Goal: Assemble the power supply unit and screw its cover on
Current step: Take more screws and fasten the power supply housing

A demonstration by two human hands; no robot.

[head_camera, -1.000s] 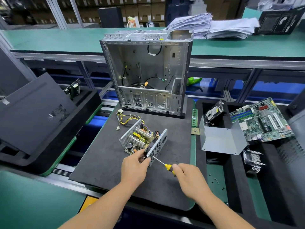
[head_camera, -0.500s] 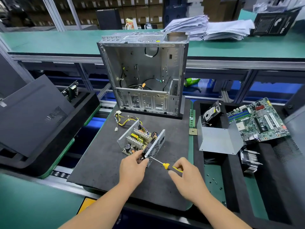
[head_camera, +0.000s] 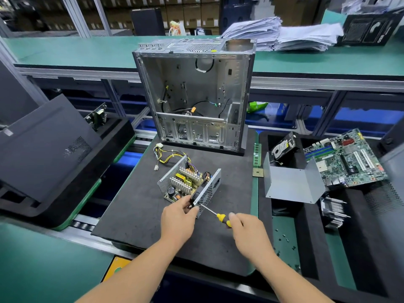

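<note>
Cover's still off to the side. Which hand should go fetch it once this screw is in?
Probably the right hand: the cover lies on its side, right of the mat. It must first drop the screwdriver. The left hand has its grip on the power supply unit, steadying it.

On the dark mat [head_camera: 140, 215] the open power supply unit [head_camera: 188, 184] lies uncovered, its near corner pinched by the left hand [head_camera: 177, 219]. The right hand [head_camera: 249, 230] holds a yellow-handled screwdriver [head_camera: 215, 215], tip at that corner. The bent metal cover [head_camera: 290, 186] lies to the right, the empty computer case [head_camera: 194, 95] beyond.
</note>
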